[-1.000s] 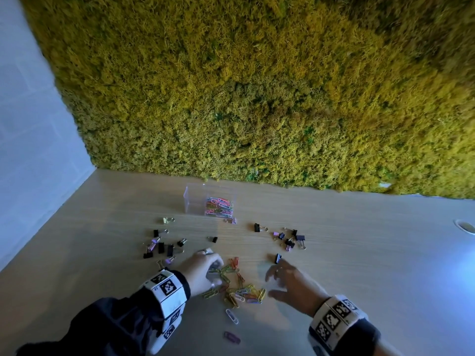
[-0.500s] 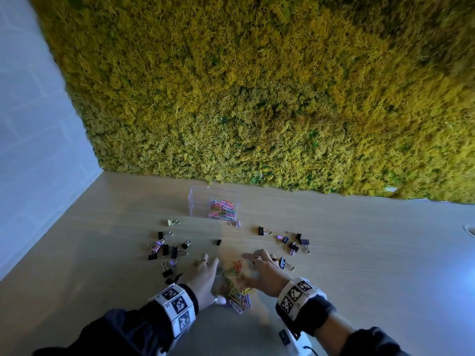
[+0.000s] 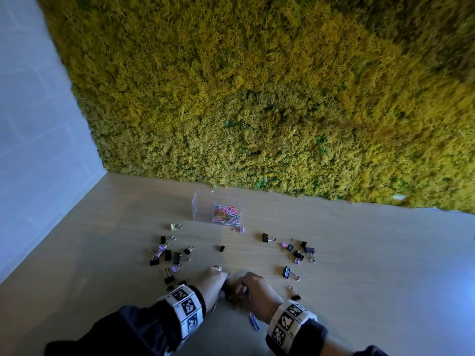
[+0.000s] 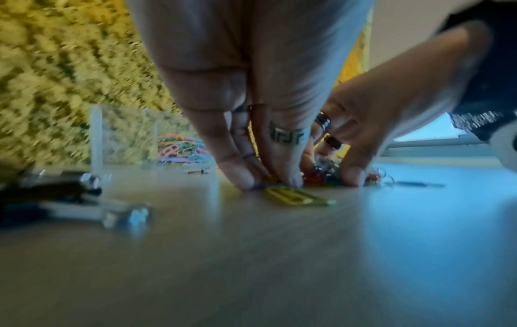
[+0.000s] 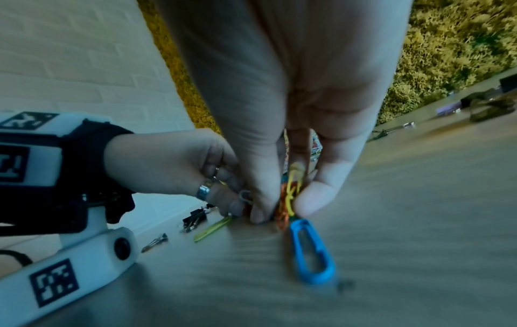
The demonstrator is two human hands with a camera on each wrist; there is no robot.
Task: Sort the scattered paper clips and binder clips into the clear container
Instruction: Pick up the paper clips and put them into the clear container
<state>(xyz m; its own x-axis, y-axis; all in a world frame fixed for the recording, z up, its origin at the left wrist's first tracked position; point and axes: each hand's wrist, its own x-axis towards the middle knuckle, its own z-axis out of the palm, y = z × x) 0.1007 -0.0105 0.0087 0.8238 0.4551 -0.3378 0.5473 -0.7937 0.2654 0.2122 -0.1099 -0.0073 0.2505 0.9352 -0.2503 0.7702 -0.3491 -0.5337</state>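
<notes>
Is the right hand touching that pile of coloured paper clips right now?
Touching. The right wrist view shows the right hand with thumb and fingertips closed on the orange and yellow paper clips at the table.

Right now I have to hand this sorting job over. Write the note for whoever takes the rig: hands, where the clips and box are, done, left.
Left hand and right hand: together on the table, fingers bunching a pile of coloured paper clips between them.
Clear container: upright near the moss wall, with paper clips in one compartment.
Strays: a blue paper clip and a yellow-green one lie loose beside the hands.
Binder clips: all still out, one group on the left, one on the right.
Done: some paper clips boxed.
Left: box this pile and the strays, then every binder clip.
</notes>
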